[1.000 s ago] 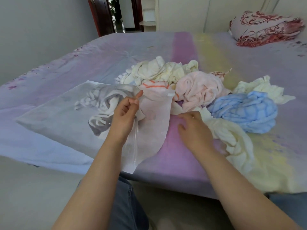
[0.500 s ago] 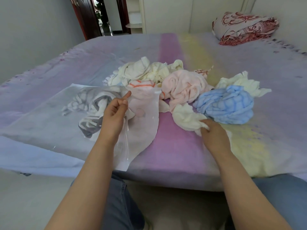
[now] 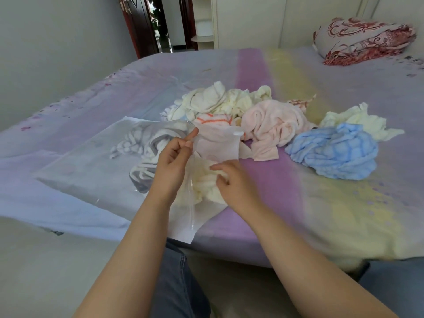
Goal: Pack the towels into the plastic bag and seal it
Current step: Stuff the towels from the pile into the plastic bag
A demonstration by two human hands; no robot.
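A large clear plastic bag (image 3: 87,166) lies flat on the bed, its mouth facing right, with a grey and white towel (image 3: 146,143) inside. My left hand (image 3: 173,161) pinches the upper lip of the bag's mouth and lifts it. My right hand (image 3: 231,182) grips a cream towel (image 3: 204,187) and holds it at the open mouth, partly under the plastic. Loose towels lie beyond: a pink one (image 3: 270,125), a blue one (image 3: 337,152), cream ones (image 3: 220,99) and a white one with orange stripes (image 3: 213,119).
The bed (image 3: 263,180) carries a pastel lilac, purple and yellow sheet, and its front edge runs just past my wrists. A folded red-patterned quilt (image 3: 364,40) sits at the far right corner. A doorway (image 3: 160,24) opens at the back.
My right hand has carried the cream towel leftwards from beside the blue towel to the bag's mouth. My left hand keeps holding the bag's lip up.
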